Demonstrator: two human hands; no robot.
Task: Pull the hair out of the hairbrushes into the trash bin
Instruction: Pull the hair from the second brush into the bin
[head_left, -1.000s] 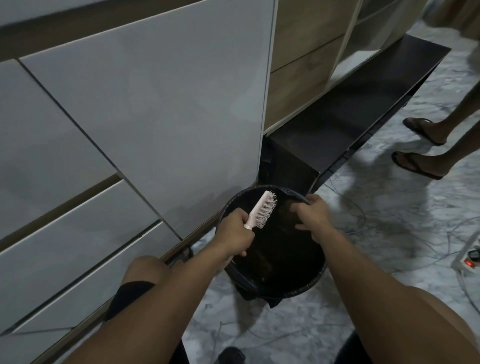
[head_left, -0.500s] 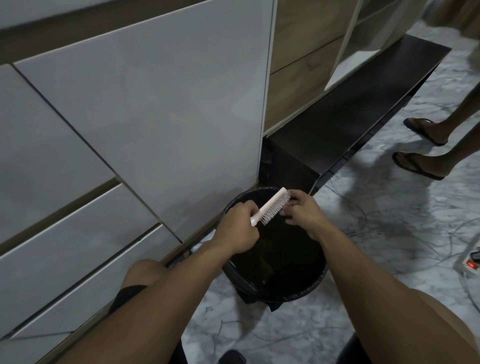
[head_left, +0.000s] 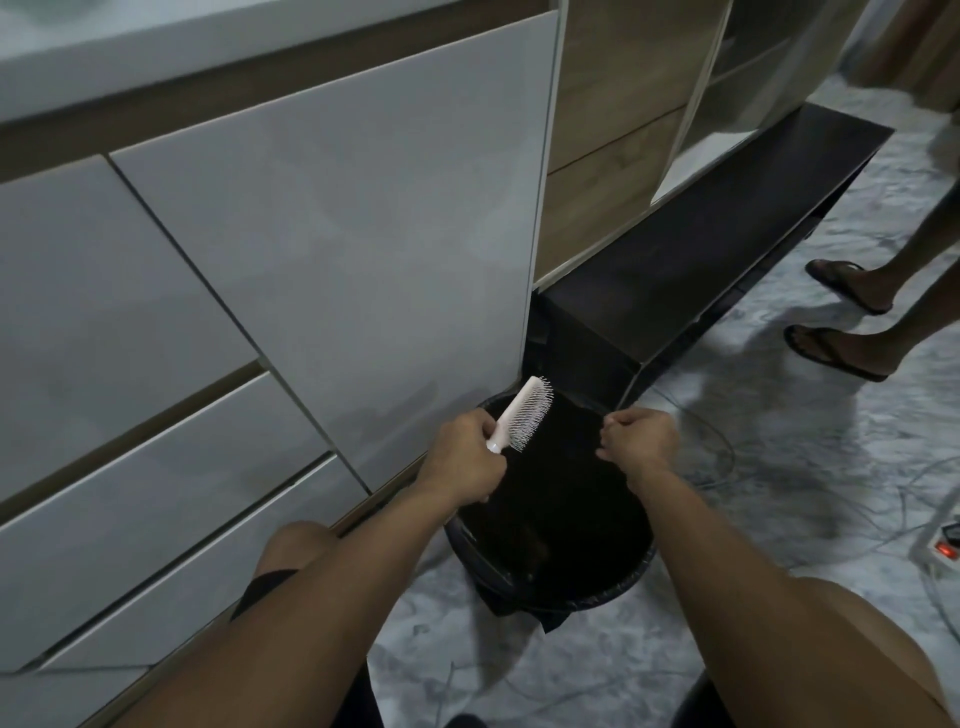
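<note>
A pale pink hairbrush (head_left: 524, 413) with white bristles is held by its handle in my left hand (head_left: 465, 457), over the far left part of a black trash bin (head_left: 613, 590). The bristles face right, toward my other hand. My right hand (head_left: 636, 441) hovers over the bin's far right side, a short gap away from the brush, with its fingers pinched together. Any hair between those fingers is too fine to make out. The bin's inside is dark and its contents cannot be told.
White cabinet doors and drawers (head_left: 260, 312) stand close on the left, a low black shelf (head_left: 701, 270) behind the bin. Another person's sandalled feet (head_left: 836, 343) stand at the right. Cables and a power strip (head_left: 943, 553) lie on the marble floor. My knees flank the bin.
My right hand touched the bristles half a second ago and has since pulled away to the right, fingers pinched. The brush has tilted more upright in my left hand.
</note>
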